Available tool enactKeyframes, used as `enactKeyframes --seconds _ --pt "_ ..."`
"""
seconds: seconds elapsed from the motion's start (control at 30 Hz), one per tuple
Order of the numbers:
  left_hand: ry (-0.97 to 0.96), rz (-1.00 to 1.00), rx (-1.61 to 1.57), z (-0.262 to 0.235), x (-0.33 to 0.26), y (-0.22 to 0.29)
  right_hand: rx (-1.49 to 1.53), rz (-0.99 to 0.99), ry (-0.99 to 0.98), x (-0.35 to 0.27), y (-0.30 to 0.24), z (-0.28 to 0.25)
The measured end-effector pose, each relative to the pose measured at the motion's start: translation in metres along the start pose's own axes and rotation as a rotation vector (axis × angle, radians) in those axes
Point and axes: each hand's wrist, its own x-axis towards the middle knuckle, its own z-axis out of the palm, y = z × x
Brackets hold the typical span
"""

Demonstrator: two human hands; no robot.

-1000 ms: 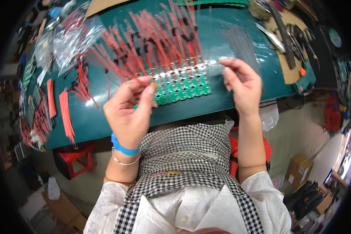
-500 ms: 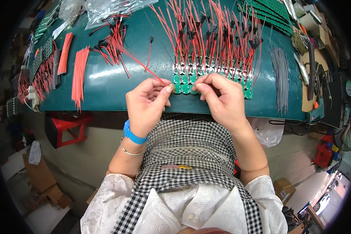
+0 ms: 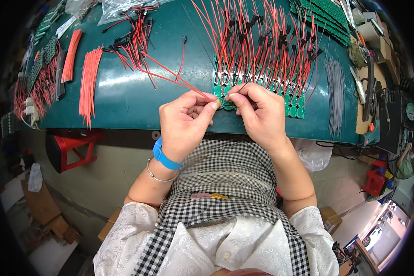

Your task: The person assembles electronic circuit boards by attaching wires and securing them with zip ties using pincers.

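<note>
My left hand (image 3: 186, 120) pinches the ends of red wires (image 3: 177, 83) between thumb and fingertips; the wires run back toward a pile of red-and-black connector leads (image 3: 134, 48). Close beside it, my right hand (image 3: 265, 117) is closed in a pinch, and whatever sits between its fingertips is too small to make out. Both hands hover at the near left corner of a panel of round green circuit boards (image 3: 300, 112). Many red and black wires with black plugs (image 3: 262, 40) stand up from the panel. My fingers cover part of its near edge.
Loose red wires (image 3: 88, 87) and a red bundle (image 3: 71, 55) lie left on the green table (image 3: 119, 117). One single lead (image 3: 183, 55) lies behind my left hand. Grey wires (image 3: 336, 99) are at right. Stacked green panels (image 3: 322, 23) sit far right, a plastic bag (image 3: 124, 9) far left.
My left hand has shifted right, closer to my right hand, drawing the red wires along. Two red wires now show running to its fingers. The whole view has shifted slightly.
</note>
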Motion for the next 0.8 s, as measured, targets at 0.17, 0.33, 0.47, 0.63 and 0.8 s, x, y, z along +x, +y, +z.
enactKeyframes --seconds 0.17,0.33,0.47,0.63,0.8 --pt "-0.004 0.015 0.008 0.0014 0.0000 -0.0017 -0.006 -0.001 0.002 -0.0002 -0.0001 -0.0013" --pt "0.015 0.058 0.084 0.0039 -0.0019 -0.0022 -0.017 -0.023 0.001 -0.0016 0.0015 -0.0014" --pt "0.005 0.054 0.053 0.0043 -0.0024 -0.0017 -0.056 -0.067 -0.014 -0.0015 0.0015 -0.0017" --pt "0.013 0.156 0.145 0.0059 -0.0015 -0.0044 -0.089 -0.174 -0.031 -0.0001 0.0048 0.0004" --pt "0.040 0.293 0.256 0.0076 0.0028 -0.0094 -0.108 -0.091 -0.100 0.0014 -0.0007 -0.0041"
